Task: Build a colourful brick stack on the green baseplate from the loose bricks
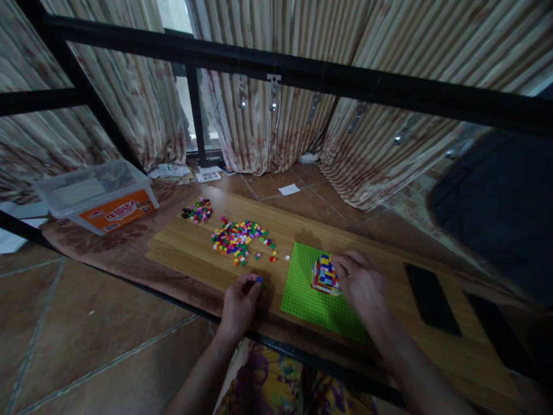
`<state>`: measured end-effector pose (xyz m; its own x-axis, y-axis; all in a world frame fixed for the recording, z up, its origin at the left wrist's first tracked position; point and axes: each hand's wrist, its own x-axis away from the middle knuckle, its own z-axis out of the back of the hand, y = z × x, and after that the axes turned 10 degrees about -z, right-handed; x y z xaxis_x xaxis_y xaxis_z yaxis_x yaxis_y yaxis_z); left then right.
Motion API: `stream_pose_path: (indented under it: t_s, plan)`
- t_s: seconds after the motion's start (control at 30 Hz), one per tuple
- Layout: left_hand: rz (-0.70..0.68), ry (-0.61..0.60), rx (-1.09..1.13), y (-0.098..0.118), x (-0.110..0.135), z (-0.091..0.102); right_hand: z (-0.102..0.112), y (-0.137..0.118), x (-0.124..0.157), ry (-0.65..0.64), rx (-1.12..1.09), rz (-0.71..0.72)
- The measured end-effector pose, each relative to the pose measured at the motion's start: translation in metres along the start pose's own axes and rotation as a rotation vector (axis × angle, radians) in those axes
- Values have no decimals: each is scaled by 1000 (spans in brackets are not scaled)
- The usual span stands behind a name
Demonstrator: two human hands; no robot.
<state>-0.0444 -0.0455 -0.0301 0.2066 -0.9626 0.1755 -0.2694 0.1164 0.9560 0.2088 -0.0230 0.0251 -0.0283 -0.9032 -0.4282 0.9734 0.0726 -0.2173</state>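
On the green baseplate (298,282) stands a small block structure (325,275) in layers of white, red, blue and yellow bricks. My right hand (358,281) reaches onto its upper right side with the fingers pressed together; whatever they pinch is hidden. Left of the plate, my left hand (240,302) is closed in a pinch over the wooden board, holding a small blue brick (259,279) at the fingertips. Beyond it spreads a loose pile of small coloured bricks (237,236), and a few strays lie between pile and plate.
A smaller brick heap (199,211) sits further left on the wooden board (181,253). At the far left is a clear plastic box (93,187) with an orange label. Two dark flat objects, one a black slab (432,298), lie to the right. A black metal rail (276,57) crosses above.
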Motion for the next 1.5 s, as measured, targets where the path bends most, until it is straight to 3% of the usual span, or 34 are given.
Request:
stream_pose_path:
  t_s: [0.33, 0.9, 1.3, 1.5]
  plan:
    - [-1, -15, 13, -5, -1, 3, -2, -2, -1, 40, -147, -71]
    - [-22, -26, -2, -3, 0, 2, -8, -1, 1, 20, -160, -75]
    - [26, 4, 144, 29, 19, -18, -4, -2, 4, 9, -259, -73]
    - [-3, -92, 179, 46, 39, -27, 18, -18, 37, 95, -536, -225]
